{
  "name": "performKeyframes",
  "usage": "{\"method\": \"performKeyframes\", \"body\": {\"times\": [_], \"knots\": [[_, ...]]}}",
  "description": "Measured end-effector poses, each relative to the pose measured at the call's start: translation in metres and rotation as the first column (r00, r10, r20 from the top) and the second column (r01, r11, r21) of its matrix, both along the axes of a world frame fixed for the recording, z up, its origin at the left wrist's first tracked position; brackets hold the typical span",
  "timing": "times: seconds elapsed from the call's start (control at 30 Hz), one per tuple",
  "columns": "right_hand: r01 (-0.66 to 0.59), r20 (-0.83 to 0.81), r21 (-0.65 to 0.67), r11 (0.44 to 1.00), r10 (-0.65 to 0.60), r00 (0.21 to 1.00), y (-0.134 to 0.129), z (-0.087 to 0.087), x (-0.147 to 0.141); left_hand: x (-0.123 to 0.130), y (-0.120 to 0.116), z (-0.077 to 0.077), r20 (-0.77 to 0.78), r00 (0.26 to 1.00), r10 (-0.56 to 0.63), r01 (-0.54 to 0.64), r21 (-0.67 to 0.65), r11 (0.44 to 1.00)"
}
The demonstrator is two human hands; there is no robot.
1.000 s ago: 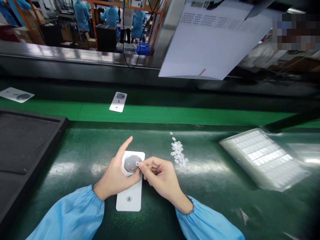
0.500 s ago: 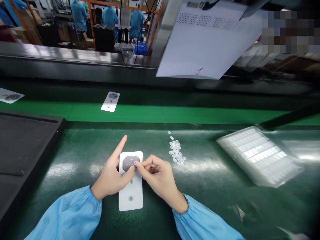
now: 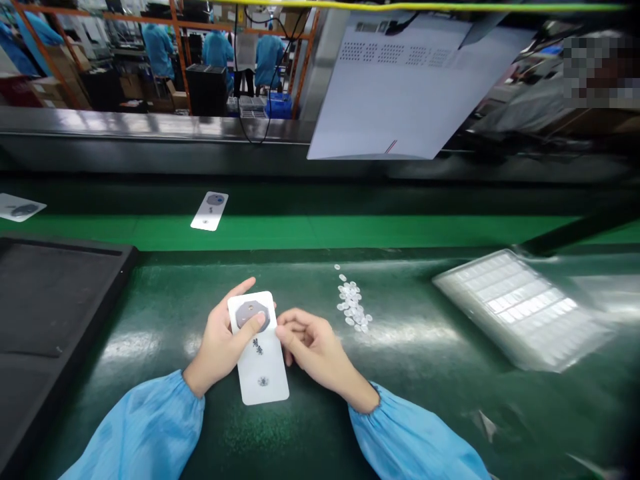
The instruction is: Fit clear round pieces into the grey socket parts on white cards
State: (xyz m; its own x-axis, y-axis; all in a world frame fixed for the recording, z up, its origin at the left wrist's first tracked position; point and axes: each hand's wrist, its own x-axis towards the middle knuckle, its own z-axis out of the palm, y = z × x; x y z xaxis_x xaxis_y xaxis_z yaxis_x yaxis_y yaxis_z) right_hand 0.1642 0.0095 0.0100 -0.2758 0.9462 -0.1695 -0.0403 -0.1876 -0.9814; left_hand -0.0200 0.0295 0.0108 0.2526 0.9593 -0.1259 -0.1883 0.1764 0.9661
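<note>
A white rectangular panel (image 3: 265, 373) with a grey octagonal patch and dark markings is tilted above the green bench. My left hand (image 3: 220, 340) grips it from the left, its thumb on the grey patch and its other fingers behind. My right hand (image 3: 313, 343) is at the panel's right edge, fingers curled, thumb and fingertips touching or pinching that edge. Small clear round pieces (image 3: 353, 307) lie in a loose pile to the right of the panel.
Two similar panels (image 3: 210, 211) (image 3: 20, 208) lie on the bright green strip behind the bench. A black tray (image 3: 55, 300) is at the left, a clear-wrapped white tray (image 3: 520, 307) at the right. A large white sheet (image 3: 380, 100) hangs above; people in blue work beyond.
The panel has been lifted and tilted in my left hand, its thumb now lying on the grey patch. My right fingertips moved from the patch to the panel's edge. The far panel shifted slightly left.
</note>
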Motion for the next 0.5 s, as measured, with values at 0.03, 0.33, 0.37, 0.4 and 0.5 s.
{"method": "performKeyframes", "body": {"times": [0.03, 0.33, 0.37, 0.4, 0.5], "knots": [[-0.083, 0.027, -0.017, 0.996, 0.084, 0.996, -0.001, 0.0, 0.001, 0.0, 0.001, 0.0, 0.011, 1.0, 0.016, -0.016, 0.009, 1.0], [-0.189, 0.024, -0.108, 0.976, 0.193, 0.981, 0.004, -0.004, -0.013, -0.002, 0.016, -0.005, 0.054, 0.98, 0.189, -0.188, -0.021, 0.982], [-0.112, -0.004, -0.089, 0.99, 0.112, 0.994, 0.017, -0.001, -0.016, -0.008, 0.022, -0.007, 0.046, 0.977, 0.207, -0.208, 0.013, 0.978], [-0.021, -0.032, -0.064, 0.998, 0.019, 0.999, 0.033, 0.004, -0.019, -0.016, 0.028, -0.009, 0.024, 0.973, 0.231, -0.232, 0.073, 0.97], [0.201, -0.118, -0.003, 0.98, -0.2, 0.973, 0.089, 0.024, -0.025, -0.044, 0.046, -0.012, -0.159, 0.894, 0.418, -0.336, 0.377, 0.863]]}}
